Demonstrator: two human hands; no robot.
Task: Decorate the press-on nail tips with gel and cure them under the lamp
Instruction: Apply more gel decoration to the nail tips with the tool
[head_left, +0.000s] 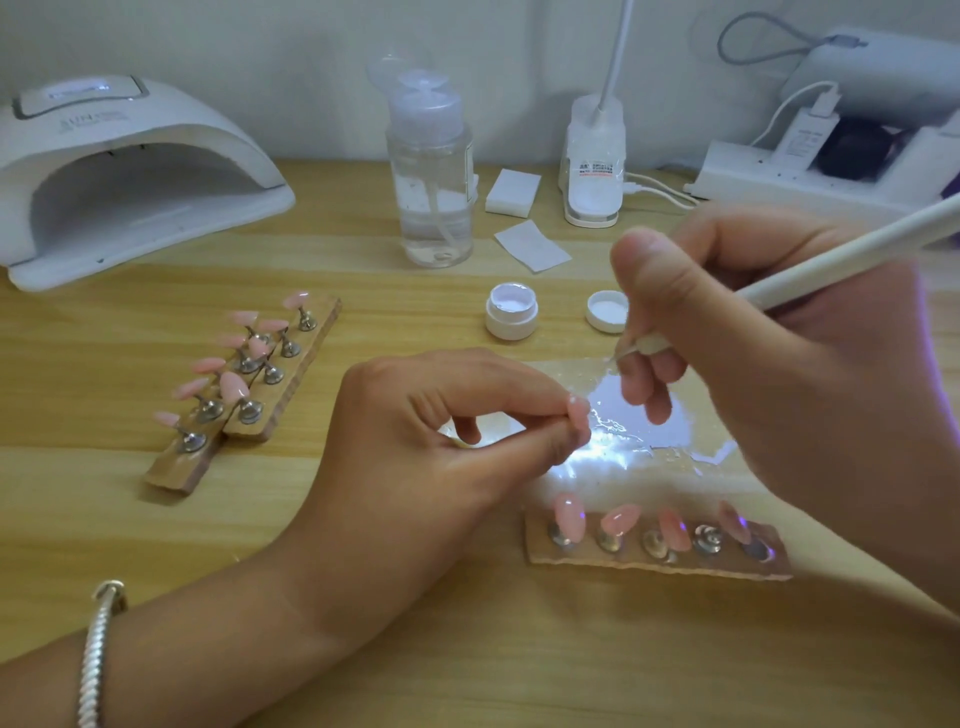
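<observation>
My left hand (415, 441) pinches one pink nail tip (577, 410) between thumb and forefinger, above a shiny clear sheet (639, 441). My right hand (769, 353) grips a white brush (810, 270), its fine point down beside the fingers, a little above and right of the held tip. A wooden strip (660, 564) in front carries several pink tips on metal stands. Two more wooden strips (249, 395) with pink tips lie to the left. An open gel pot (511, 310) and its lid (607, 310) sit behind. The white curing lamp (124, 171) stands at the far left.
A clear pump bottle (431, 171) of liquid stands at the back centre, with white wipe pads (513, 192) and a loose wipe (532, 245) beside it. A desk lamp base (595, 166), a power strip (810, 182) and cables fill the back right.
</observation>
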